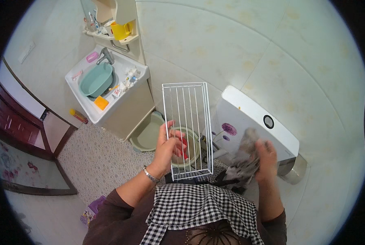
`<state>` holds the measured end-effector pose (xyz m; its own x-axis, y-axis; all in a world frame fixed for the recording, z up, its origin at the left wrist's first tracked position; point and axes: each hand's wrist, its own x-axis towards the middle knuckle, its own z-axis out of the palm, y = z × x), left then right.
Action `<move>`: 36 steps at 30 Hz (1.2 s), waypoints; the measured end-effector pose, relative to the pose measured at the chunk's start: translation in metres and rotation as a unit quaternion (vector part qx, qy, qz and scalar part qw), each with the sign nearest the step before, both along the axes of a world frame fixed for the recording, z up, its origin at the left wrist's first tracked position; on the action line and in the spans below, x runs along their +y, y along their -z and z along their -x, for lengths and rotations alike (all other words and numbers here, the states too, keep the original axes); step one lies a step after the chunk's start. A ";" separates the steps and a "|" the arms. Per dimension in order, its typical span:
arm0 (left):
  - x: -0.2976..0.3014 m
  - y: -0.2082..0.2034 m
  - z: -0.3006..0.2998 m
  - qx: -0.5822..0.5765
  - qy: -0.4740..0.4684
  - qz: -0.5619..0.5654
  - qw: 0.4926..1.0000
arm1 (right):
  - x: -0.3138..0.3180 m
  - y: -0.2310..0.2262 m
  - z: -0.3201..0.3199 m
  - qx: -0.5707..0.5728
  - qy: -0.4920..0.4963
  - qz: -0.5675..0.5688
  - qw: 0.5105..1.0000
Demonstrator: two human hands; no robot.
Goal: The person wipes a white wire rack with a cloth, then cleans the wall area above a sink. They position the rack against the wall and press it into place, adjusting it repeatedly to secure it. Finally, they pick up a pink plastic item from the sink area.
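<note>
A white wire rack (208, 122) is held upright in front of me by my left hand (165, 149). The fingers of that hand are closed round the wires at its left side, partly behind them. On the right, my right hand (266, 159) grips a grey cloth (243, 157). Both are smeared by motion. The cloth hangs apart from the rack, in front of the white toilet cistern (252, 112) with purple flowers on its front. Through the wires I see a pale green bucket (194, 141) and something red, partly hidden.
At the far left stands a white washbasin (78, 87) with a teal tub (94, 81) and an orange sponge (101, 103). A pale green basin (143, 134) lies on the pebble-patterned floor (90, 151). Above the sink, a shelf holds a yellow mug (119, 30).
</note>
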<state>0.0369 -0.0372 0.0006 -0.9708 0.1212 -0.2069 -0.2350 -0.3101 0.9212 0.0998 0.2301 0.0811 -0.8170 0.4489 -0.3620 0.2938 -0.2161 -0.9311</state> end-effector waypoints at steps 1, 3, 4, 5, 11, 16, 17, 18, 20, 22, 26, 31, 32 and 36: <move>0.001 -0.001 -0.001 0.002 0.009 -0.004 1.000 | 0.012 -0.003 0.008 0.065 -0.037 0.098 0.992; 0.006 -0.001 -0.001 -0.004 0.022 -0.010 1.000 | 0.010 -0.033 0.023 0.149 -0.078 0.231 0.958; 0.010 -0.001 -0.001 -0.013 0.027 -0.013 0.999 | -0.012 -0.059 0.029 0.169 -0.081 0.268 0.945; 0.015 -0.002 -0.002 -0.020 0.033 -0.016 0.999 | -0.018 -0.056 0.039 0.264 -0.093 0.103 0.954; 0.030 -0.005 -0.007 0.033 0.081 -0.008 0.996 | -0.087 -0.054 0.079 0.379 -0.073 -0.200 0.901; 0.028 -0.003 -0.006 0.089 0.123 0.005 0.988 | -0.093 0.034 0.100 0.317 -0.154 -0.626 0.696; 0.028 -0.003 -0.008 0.080 0.122 -0.001 0.989 | -0.091 0.037 0.099 0.313 -0.163 -0.636 0.686; 0.026 -0.004 -0.010 0.069 0.120 -0.003 0.990 | -0.092 0.034 0.097 0.308 -0.173 -0.644 0.679; 0.025 -0.011 -0.015 0.047 0.126 -0.017 0.991 | -0.091 0.028 0.088 0.289 -0.207 -0.666 0.656; 0.026 -0.018 -0.017 0.025 0.137 -0.048 0.989 | -0.087 0.028 0.072 0.260 -0.261 -0.694 0.618; 0.026 -0.009 -0.017 -0.050 0.158 -0.053 0.985 | -0.082 0.050 0.050 0.244 -0.338 -0.684 0.599; 0.025 0.023 -0.025 -0.075 0.143 -0.049 0.986 | -0.084 0.075 0.020 0.191 -0.464 -0.643 0.578; 0.026 0.028 -0.026 -0.063 0.128 -0.058 0.988 | -0.084 0.079 0.013 0.185 -0.492 -0.617 0.585; 0.024 0.020 -0.027 -0.082 0.168 -0.098 0.977 | -0.077 0.084 0.005 0.161 -0.588 -0.550 0.570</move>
